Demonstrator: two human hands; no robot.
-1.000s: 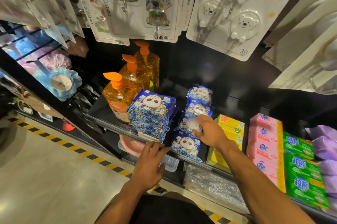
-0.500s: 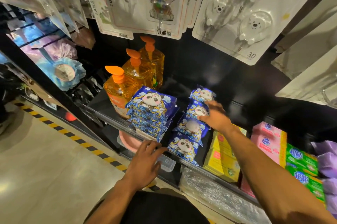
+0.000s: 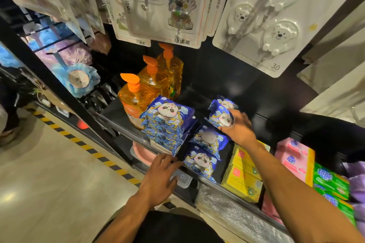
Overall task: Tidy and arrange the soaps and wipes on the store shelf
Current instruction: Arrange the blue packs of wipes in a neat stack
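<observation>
R hand (image 3: 240, 130) grips small panda wipes pack (image 3: 220, 116) by its near edge — pack tilted, toward back of row, btwn big wipes stack (image 3: 167, 118) and yellow soap boxes (image 3: 243, 179). L hand (image 3: 160, 181) holds nothing — fingers spread loose at shelf rail (image 3: 118, 126).

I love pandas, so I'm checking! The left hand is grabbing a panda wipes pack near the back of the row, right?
Not the left. The head view shows the right hand grabbing that panda wipes pack near the back of the row.
</observation>
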